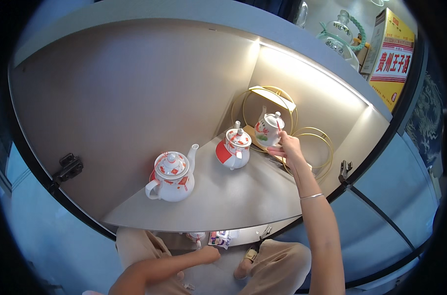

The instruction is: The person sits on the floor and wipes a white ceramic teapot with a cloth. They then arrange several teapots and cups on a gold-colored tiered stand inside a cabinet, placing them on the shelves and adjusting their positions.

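Observation:
My right hand [290, 147] grips a small white lidded teapot [268, 129], painted with a red flower and green leaf, at its handle side. It is near a stand of gold rings [296, 107] in the cabinet's back corner; whether its base touches the stand I cannot tell. Just left of it, a white teapot with red patterns [233, 149] rests on the shelf [223, 199]. A larger white teapot [171, 180] with a similar red pattern stands farther left, spout towards the back right. My left hand [209, 254] is curled into a fist below the shelf's front edge, fingers mostly hidden.
Below the shelf are another teapot [196, 236], partly hidden, and a printed soft pack [219, 239]. Black hinges [69, 167] jut from the cabinet's sides. A lit strip [315, 72] runs under the top, where a glass bottle [337, 35] and a yellow-red box [391, 59] stand.

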A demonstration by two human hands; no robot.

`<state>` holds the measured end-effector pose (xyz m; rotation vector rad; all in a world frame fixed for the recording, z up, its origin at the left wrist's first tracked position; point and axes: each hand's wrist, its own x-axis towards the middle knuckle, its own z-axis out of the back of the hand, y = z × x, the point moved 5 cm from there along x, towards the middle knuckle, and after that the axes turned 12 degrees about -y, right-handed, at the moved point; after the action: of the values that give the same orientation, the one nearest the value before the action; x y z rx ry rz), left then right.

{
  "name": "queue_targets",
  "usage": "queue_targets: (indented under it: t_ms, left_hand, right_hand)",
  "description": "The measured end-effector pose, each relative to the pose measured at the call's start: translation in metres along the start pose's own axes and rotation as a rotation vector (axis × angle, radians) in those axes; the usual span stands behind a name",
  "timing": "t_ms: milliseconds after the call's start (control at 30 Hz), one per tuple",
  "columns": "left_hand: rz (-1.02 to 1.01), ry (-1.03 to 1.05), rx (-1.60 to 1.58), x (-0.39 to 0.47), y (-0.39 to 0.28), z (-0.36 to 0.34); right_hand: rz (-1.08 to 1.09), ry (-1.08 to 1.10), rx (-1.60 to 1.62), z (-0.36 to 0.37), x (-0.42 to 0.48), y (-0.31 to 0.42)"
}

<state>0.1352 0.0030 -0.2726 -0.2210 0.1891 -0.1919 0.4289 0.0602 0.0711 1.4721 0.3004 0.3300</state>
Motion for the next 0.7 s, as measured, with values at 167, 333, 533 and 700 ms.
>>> queue_targets:
  t_ms: [167, 333, 533, 700]
  left_hand:
    - [0.007, -0.018, -0.053, -0.001, 0.002, 0.009]
    - [-0.013, -0.036, -0.101, 0.005, 0.004, -0.005]
    - [-0.02, -0.009, -0.085, 0.002, 0.0, 0.009]
    - [-0.025, -0.01, -0.084, 0.002, -0.003, 0.01]
  right_hand:
    - [-0.002, -0.014, -0.03, -0.019, 0.032, -0.014]
    - [-0.034, -0.03, 0.009, -0.027, 0.054, -0.027]
    - [-0.046, -0.009, 0.004, -0.034, 0.064, -0.035]
    - [-0.04, -0.039, -0.055, -0.035, 0.068, -0.03]
